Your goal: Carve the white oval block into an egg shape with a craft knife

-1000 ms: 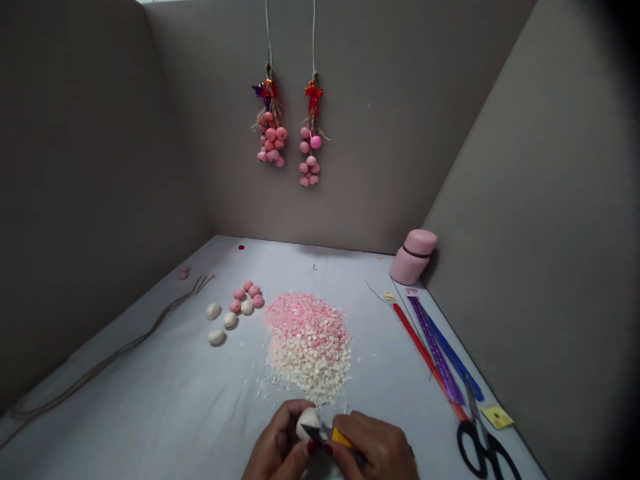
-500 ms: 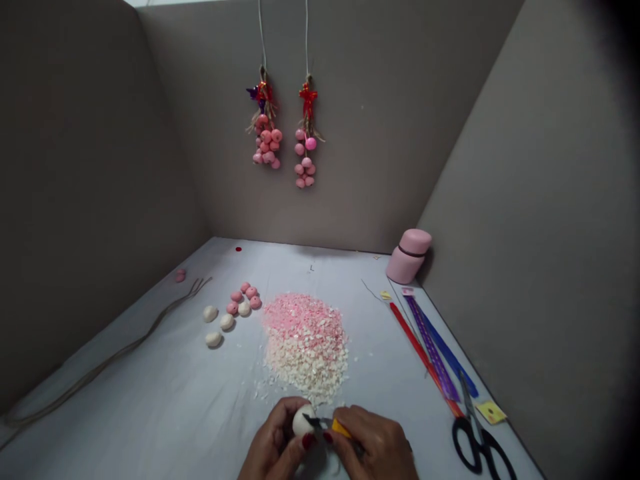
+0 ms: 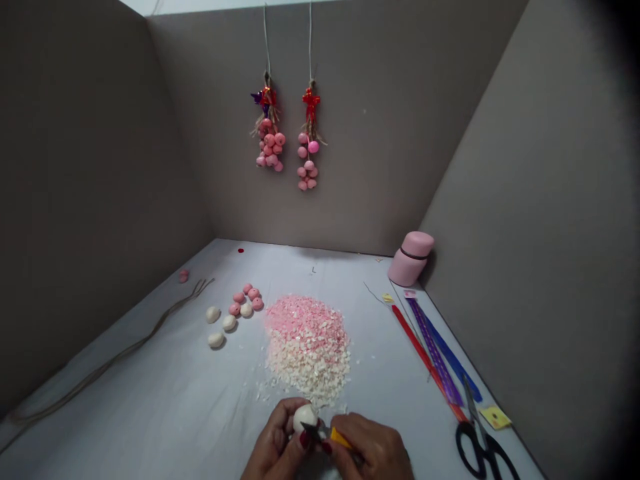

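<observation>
At the bottom edge my left hand (image 3: 277, 443) is closed round a small white ball (image 3: 303, 418). My right hand (image 3: 373, 450) is closed on a yellow-handled knife (image 3: 336, 438), whose dark blade tip rests against the ball's lower side. Just beyond both hands lies a heap of pink and white shavings (image 3: 307, 347) on the pale table (image 3: 165, 400).
Several pink and white balls (image 3: 235, 312) lie left of the heap, twine (image 3: 120, 353) further left. Red, purple and blue ribbons (image 3: 435, 353), black scissors (image 3: 477, 447) and a pink container (image 3: 411, 259) sit on the right. Two bead bunches (image 3: 287, 137) hang on the back wall.
The hands have barely moved; the ball has turned slightly in my left fingers while the blade stays against it. The view has shifted a little.
</observation>
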Action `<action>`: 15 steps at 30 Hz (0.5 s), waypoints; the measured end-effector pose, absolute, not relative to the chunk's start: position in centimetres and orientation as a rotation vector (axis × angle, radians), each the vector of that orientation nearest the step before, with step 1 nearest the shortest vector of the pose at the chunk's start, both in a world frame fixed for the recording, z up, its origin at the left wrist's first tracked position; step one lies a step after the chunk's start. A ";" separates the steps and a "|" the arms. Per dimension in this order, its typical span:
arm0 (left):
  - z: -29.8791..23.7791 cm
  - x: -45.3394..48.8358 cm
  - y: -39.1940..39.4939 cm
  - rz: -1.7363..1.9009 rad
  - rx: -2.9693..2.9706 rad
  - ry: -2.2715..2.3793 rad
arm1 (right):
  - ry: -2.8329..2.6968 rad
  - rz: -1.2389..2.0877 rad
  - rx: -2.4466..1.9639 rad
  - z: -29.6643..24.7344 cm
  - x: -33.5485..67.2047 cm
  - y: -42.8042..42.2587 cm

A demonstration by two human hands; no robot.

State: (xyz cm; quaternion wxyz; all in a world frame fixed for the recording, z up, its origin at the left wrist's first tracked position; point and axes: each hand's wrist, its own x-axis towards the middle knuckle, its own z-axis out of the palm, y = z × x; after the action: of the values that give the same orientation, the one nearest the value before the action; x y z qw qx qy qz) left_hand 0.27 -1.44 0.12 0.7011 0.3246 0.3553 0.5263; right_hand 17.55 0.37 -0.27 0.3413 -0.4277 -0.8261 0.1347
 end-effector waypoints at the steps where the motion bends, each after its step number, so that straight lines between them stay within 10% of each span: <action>1: 0.1 0.2 -1.4 1.171 0.734 0.792 | -2.154 0.321 -1.110 -0.3 17.4 0.3; 15: 0.0 0.4 -1.4 1.149 0.723 0.790 | -2.094 0.337 -1.347 0.0 18.6 1.1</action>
State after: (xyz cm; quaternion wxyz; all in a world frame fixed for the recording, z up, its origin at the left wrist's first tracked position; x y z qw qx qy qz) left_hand 0.37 -1.39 -0.03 0.7071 0.3256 0.3557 0.5172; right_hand 18.57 1.11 -0.03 0.3093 -0.5098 -0.7925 0.1277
